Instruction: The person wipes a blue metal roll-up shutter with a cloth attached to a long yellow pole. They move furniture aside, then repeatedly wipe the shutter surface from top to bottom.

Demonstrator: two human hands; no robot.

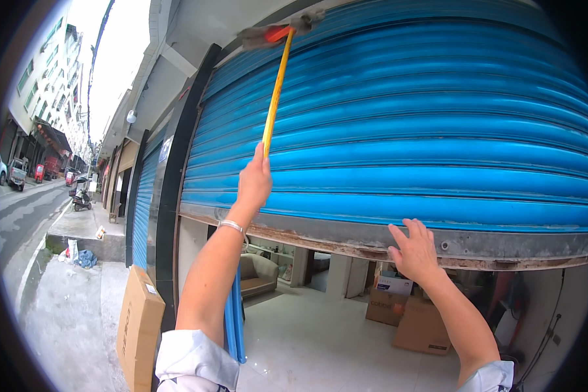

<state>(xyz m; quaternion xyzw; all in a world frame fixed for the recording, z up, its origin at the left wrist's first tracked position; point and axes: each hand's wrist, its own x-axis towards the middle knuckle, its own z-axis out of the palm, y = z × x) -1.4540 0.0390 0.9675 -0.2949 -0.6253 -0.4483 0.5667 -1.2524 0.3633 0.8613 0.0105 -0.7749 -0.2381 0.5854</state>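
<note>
My left hand [255, 179] is raised and closed around the yellow handle [277, 95] of a duster or mop. Its red-orange socket [279, 33] carries a blurred grey head [257, 39], up against the top left of a blue metal roller shutter [382, 127]. The shutter is partly rolled down. In front of its grey bottom rail [333, 234], my right hand [414, 250] has its fingers spread and holds nothing. Whether its fingertips touch the shutter, I cannot tell.
Below the rail are cardboard boxes [421, 323], a sofa [257, 274] and blue metal pieces [233, 313]. A tall flat carton [139, 328] leans by the dark door pillar [176, 171]. Leftward, a parked scooter [81, 200] and bags [85, 258] line the street [29, 210].
</note>
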